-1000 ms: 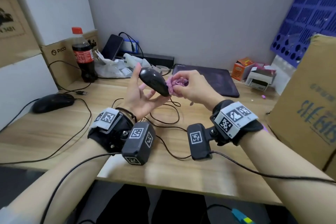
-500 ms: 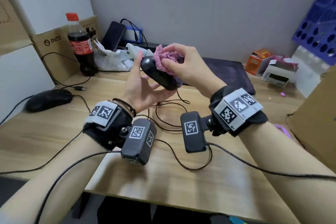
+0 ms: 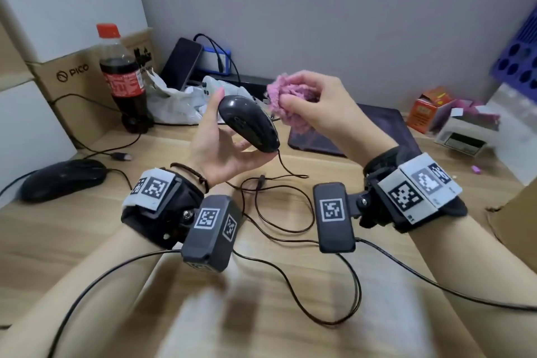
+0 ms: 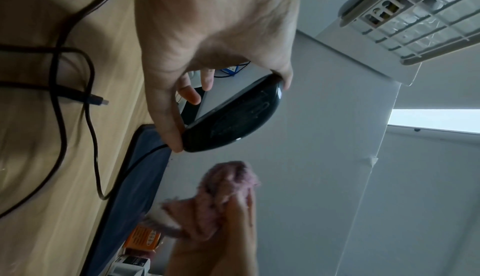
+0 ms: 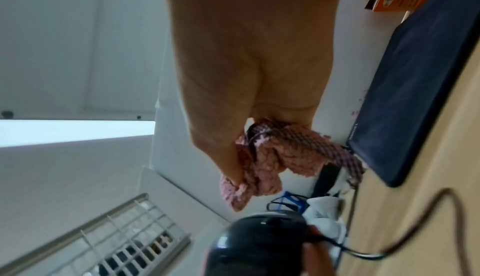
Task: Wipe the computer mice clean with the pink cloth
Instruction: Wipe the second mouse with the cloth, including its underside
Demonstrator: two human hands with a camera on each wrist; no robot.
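Held mouse [image 3: 248,122]: glossy black. Cloth [image 3: 286,102]: pink, knobbly weave. Second mouse [image 3: 62,179]: matte black. Tabletop [image 3: 87,229]: pale wood grain. Bottle [image 3: 123,78]: dark cola, red cap, red label. Wrist tags [image 3: 404,195]: black-white square codes. Small box [image 3: 428,107]: orange.

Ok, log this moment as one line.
left hand: holds black mouse aloft | right hand: grips pink cloth, apart from it | second mouse: on desk

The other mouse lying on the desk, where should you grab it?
Probably from above, across its two long sides. The mouse lies flat, rounded back up, so fingers and thumb can pinch its flanks; its cable trails away over the desk.
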